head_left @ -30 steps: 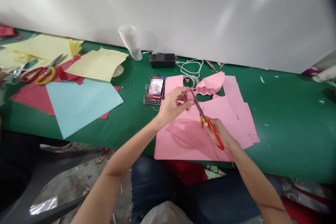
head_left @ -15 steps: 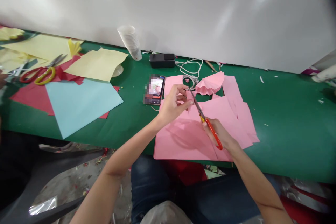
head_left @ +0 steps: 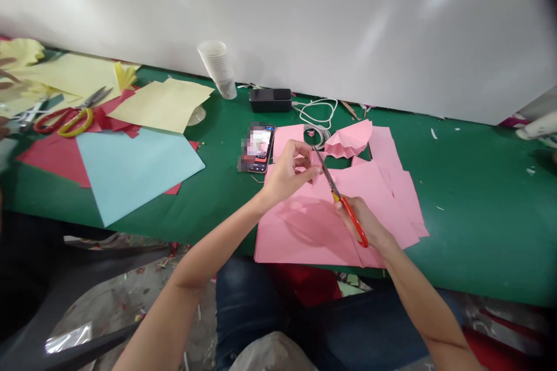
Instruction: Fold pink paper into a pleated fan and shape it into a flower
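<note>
My left hand (head_left: 289,173) pinches a small piece of pink paper (head_left: 317,159) above the stacked pink sheets. My right hand (head_left: 360,218) grips red-and-yellow-handled scissors (head_left: 355,221), whose blades point up and left, against the small pink piece. Whether the blades are fully closed is hard to make out. Under both hands lie large pink paper sheets (head_left: 300,240), overlapping, with narrower cut strips at their right. A pleated pink paper fan (head_left: 349,139) rests just beyond the blades.
Left of the pink sheets lies a lit phone (head_left: 258,148). Behind are a black box (head_left: 270,100) with a white cable (head_left: 317,110) and stacked white cups (head_left: 217,68). Further left are blue paper (head_left: 139,171), cream paper (head_left: 163,104), other scissors (head_left: 76,120) and another person's fingers (head_left: 7,72).
My hands, the pink piece and the scissors hold almost the same place. At the far left, another person's fingers have come into view over the yellow paper.
</note>
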Available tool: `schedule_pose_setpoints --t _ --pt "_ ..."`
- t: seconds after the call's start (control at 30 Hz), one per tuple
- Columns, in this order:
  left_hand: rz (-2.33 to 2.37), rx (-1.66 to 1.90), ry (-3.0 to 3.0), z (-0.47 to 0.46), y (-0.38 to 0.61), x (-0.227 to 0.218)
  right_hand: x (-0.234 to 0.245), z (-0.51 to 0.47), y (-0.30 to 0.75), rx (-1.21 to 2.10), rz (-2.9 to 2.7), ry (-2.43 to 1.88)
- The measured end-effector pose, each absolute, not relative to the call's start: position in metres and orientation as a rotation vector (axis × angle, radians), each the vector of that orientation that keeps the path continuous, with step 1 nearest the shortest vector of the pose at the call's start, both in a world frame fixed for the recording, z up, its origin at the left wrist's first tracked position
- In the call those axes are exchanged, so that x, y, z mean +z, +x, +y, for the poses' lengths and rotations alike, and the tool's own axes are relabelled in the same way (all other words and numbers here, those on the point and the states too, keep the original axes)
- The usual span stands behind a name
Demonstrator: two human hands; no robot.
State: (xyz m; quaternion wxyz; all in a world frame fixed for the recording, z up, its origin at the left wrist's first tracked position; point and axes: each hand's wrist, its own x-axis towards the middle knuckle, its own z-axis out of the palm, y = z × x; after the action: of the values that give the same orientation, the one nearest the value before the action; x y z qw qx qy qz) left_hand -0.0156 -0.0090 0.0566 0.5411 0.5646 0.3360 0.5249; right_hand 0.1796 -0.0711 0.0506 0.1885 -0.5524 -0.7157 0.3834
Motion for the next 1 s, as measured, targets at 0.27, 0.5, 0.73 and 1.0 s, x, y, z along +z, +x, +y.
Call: schedule_pose_setpoints --t 0.27,0.5,0.73,1.0 --pt "0.748 1.246 1.356 -0.0062 -0.0172 0.0582 0.0421 -0.0706 0.1825 1.103 -2.01 -1.462" --pt "0.742 1.249 1.341 -0.0065 -0.0203 0.0583 0.0442 -0.0703 0.1834 1.169 -2.057 -1.35" --pt "0.717 1.227 1.34 -0.0056 -0.0207 0.0603 0.0429 -0.071 0.1831 1.15 -2.05 -1.302" --pt "0.71 1.206 1.352 -0.0062 -0.0203 0.061 0.0457 -0.0724 0.1759 0.956 -2.097 -1.531"
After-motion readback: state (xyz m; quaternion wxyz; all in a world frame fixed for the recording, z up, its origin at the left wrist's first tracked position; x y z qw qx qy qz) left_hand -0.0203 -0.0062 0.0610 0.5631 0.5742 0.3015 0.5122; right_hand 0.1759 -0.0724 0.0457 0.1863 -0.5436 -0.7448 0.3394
